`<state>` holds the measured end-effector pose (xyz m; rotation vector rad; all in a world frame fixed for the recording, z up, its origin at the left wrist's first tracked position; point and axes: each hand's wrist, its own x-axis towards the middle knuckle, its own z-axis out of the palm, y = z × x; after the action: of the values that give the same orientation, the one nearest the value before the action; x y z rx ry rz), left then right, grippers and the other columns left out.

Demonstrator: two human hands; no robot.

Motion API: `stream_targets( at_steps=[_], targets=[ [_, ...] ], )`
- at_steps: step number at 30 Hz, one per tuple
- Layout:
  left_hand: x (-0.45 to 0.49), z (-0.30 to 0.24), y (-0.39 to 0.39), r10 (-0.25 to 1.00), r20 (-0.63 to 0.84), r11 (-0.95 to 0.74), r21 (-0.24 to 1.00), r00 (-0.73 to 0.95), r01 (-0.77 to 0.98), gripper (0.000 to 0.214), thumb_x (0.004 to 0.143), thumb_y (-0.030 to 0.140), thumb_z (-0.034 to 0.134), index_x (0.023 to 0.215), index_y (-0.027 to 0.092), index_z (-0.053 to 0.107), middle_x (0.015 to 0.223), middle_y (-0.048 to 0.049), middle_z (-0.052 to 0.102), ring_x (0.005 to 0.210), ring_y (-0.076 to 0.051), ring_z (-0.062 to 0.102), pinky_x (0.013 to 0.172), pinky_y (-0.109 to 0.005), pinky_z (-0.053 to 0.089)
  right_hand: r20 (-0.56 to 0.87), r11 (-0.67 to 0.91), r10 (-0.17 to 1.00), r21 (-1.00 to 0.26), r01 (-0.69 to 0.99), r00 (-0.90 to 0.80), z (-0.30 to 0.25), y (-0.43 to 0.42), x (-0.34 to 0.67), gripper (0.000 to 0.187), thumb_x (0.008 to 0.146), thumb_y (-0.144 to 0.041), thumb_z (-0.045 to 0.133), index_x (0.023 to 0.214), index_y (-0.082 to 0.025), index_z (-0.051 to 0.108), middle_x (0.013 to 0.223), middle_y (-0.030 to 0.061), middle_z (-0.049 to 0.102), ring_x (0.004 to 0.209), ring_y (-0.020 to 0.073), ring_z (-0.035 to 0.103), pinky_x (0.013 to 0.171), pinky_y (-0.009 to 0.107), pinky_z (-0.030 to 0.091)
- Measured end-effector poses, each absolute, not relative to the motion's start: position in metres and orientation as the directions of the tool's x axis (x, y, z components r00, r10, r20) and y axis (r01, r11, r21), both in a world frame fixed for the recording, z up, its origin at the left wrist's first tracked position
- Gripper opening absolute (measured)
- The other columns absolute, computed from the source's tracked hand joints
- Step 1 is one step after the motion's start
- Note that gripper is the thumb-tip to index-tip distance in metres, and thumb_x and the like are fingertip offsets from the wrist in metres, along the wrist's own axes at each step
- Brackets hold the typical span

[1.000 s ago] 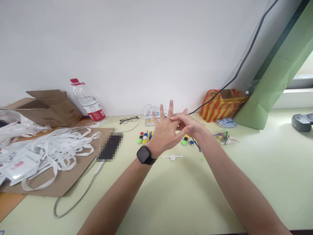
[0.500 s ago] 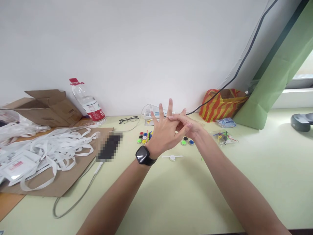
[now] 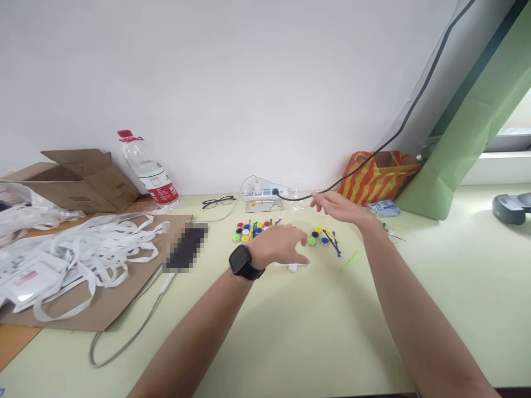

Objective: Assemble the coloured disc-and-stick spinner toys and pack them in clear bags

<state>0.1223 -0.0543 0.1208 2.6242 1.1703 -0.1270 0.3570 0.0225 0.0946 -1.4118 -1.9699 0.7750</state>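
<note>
My left hand (image 3: 280, 245), a black watch (image 3: 240, 261) on its wrist, hovers with thumb and fingers apart and nothing in its grasp. Just under its fingertips lies a white piece (image 3: 292, 268), partly covered. Small coloured round discs (image 3: 239, 231) sit beside the hand, with thin coloured sticks among them. Farther right is my right hand (image 3: 338, 207), raised, its fingers loosely bent and apart, holding nothing I can see. Below it on the table are more discs (image 3: 315, 235), dark blue sticks (image 3: 332, 243) and a bright green stick (image 3: 350, 260).
Against the wall sit a power strip (image 3: 265, 192), glasses (image 3: 218, 202) and a striped bag (image 3: 373, 179). To the left are a bottle (image 3: 155, 177), an open cardboard box (image 3: 83, 185), white straps (image 3: 103, 249) and a blurred-out phone (image 3: 186, 247) on a cable.
My hands, earlier pressed together with the left fingers spread, have come apart. The left dropped lower towards the white piece; the right moved to the right.
</note>
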Motion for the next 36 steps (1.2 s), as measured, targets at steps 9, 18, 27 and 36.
stream_targets(
  at_steps=[9,18,27,36],
  targets=[
    [0.133,0.078,-0.039,0.685,-0.228,-0.677,0.154,0.692,0.72,0.011,0.076,0.028,0.074,0.078,0.021,0.067,0.09,-0.0046,0.071,0.087,-0.025,0.068,0.067,-0.031,0.044,0.02,0.308,0.922,-0.642,0.702,-0.387,0.095,0.02,0.383,0.029,0.093,-0.038,0.044,0.084,-0.019,0.064,0.092,0.0068,0.068,0.083,0.0199,0.063,0.072,0.028,0.049],
    [0.157,0.061,-0.046,0.696,0.186,-0.714,0.079,0.693,0.696,0.023,0.095,0.023,0.053,0.114,0.02,0.065,0.105,-0.0103,0.072,0.094,-0.027,0.068,0.08,-0.037,0.05,-0.291,-0.005,0.938,-0.551,0.835,-0.187,0.091,0.019,0.424,0.028,0.089,-0.04,0.056,0.107,-0.022,0.068,0.11,0.0104,0.073,0.091,0.0239,0.071,0.073,0.031,0.053],
    [0.2,0.014,-0.085,0.356,0.196,-0.934,0.094,0.914,0.344,0.021,0.096,0.008,0.046,0.096,0.016,0.066,0.1,-0.0118,0.07,0.101,-0.024,0.065,0.088,-0.034,0.051,0.455,0.438,0.882,-0.693,0.572,-0.123,0.098,0.025,0.402,0.03,0.064,-0.009,0.047,0.084,-0.018,0.067,0.08,0.0049,0.073,0.076,0.0186,0.069,0.068,0.027,0.054],
    [0.187,0.033,-0.074,0.488,0.149,-0.867,0.192,0.86,0.459,0.031,0.089,-0.001,0.044,0.113,0.016,0.057,0.111,-0.0123,0.062,0.095,-0.022,0.063,0.081,-0.033,0.052,0.747,0.717,0.462,-0.632,0.296,0.478,0.104,0.031,0.391,0.016,0.056,-0.011,0.043,0.055,-0.023,0.052,0.046,-0.0026,0.042,0.039,0.0127,0.037,0.04,0.026,0.025]
  ],
)
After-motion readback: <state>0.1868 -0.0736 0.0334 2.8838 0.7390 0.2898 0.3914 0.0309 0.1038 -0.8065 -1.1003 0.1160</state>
